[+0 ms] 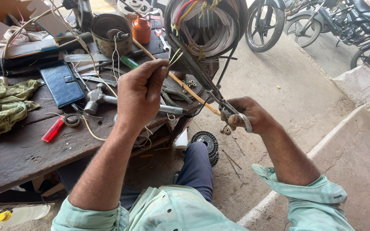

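Left hand (140, 96), centre of frame: fingers pinched tight on a thin pale wire bundle (174, 57), whose stripped ends fan out just above the fingertips. Right hand (247, 116), right of centre: fist wrapped around the handles of long dark metal scissors (202, 83). Blades run up-left toward the wire ends; can't tell if they touch the wire.

Behind the hands, upper centre: big coil of white, red and yellow cables (206, 21) hung on a dark frame.

Dark worn wooden table (18, 158) fills the left half. On it:
- steel hammer (97, 99) just left of the left hand
- navy blue leather wallet case (61, 84), left of the hammer
- red plastic utility knife (53, 129), lower left, beside a small roll of tape (72, 120)
- crumpled green cloth (1, 105), far left edge
- rusty round metal tin (111, 35) and an orange oil can (141, 29), top centre

Black wire spool (205, 143) on the concrete floor below the hands. Parked motorcycles (343, 25), upper right.
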Demonstrator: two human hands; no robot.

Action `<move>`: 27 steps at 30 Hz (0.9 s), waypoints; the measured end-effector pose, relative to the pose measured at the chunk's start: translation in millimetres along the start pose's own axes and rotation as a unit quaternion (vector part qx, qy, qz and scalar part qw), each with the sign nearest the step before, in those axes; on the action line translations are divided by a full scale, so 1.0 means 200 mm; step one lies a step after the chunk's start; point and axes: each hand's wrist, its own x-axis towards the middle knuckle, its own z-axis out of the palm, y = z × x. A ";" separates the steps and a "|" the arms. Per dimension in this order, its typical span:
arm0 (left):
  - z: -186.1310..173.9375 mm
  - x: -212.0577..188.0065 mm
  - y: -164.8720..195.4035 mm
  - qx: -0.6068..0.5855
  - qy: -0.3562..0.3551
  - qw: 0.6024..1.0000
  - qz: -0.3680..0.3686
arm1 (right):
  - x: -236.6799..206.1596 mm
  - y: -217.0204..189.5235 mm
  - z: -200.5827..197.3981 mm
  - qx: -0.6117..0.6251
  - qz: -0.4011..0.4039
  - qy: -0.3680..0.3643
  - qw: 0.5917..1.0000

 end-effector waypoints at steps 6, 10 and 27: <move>0.00 0.01 -0.03 -0.011 -0.012 1.000 -0.026 | 0.02 -0.05 0.04 -0.143 -0.046 0.043 0.988; 0.00 0.02 -0.04 -0.014 -0.011 1.000 -0.014 | 0.03 -0.10 0.07 -0.340 -0.125 0.102 0.927; -0.13 -0.16 -0.36 -0.092 0.130 0.971 -0.177 | 0.21 0.28 0.47 -0.287 0.041 0.014 0.957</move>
